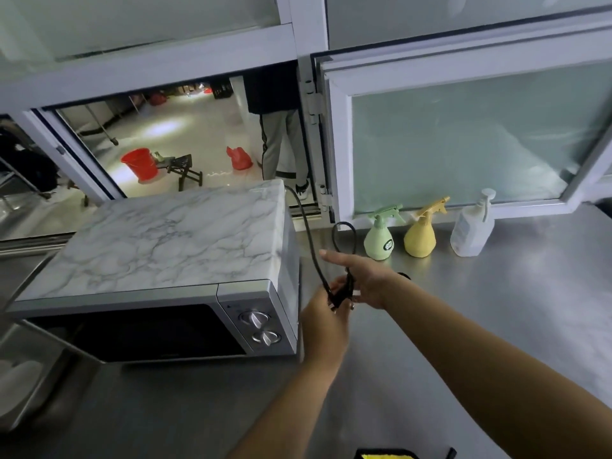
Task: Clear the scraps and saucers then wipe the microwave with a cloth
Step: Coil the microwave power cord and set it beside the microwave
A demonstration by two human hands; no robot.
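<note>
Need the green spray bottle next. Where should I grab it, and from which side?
Grip the green spray bottle round its narrow neck, just under the trigger head. Come from the front, the near side: it stands upright against the window frame, the yellow spray bottle stands close on its right, and the looped black cord crowds its left.

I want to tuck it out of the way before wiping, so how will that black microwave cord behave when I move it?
The black cord is probably floppy: it droops from behind the microwave and loops near the green spray bottle. It looks thin, so likely light. Since both the left hand and right hand hold it, it may spring loose.
</note>
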